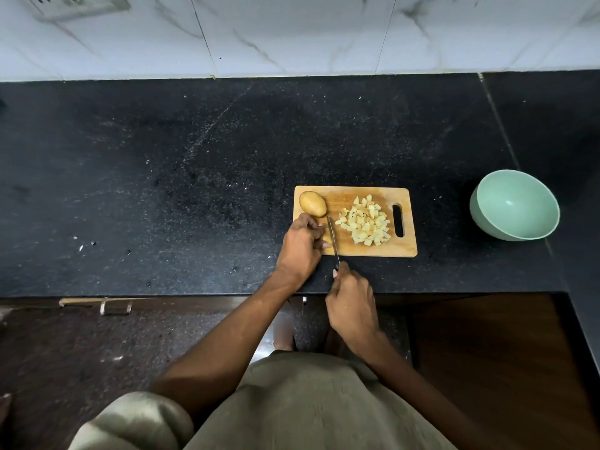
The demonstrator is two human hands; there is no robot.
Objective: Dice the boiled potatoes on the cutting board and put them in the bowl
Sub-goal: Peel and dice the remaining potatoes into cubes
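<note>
The surface [194, 177] looks like dark polished stone, speckled and faintly glossy. The cutting board [373, 250] is pale wood with a matt, grained face. The bowl [516, 203], far right, appears to be smooth mint-green plastic with a soft sheen. The knife [332, 237] has a shiny metal blade. The wall [292, 34] behind is glossy white marble-patterned tile.

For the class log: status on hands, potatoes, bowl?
Left hand holds potato piece; right hand grips knife. Diced pile on board, bowl empty. One whole potato left.
</note>
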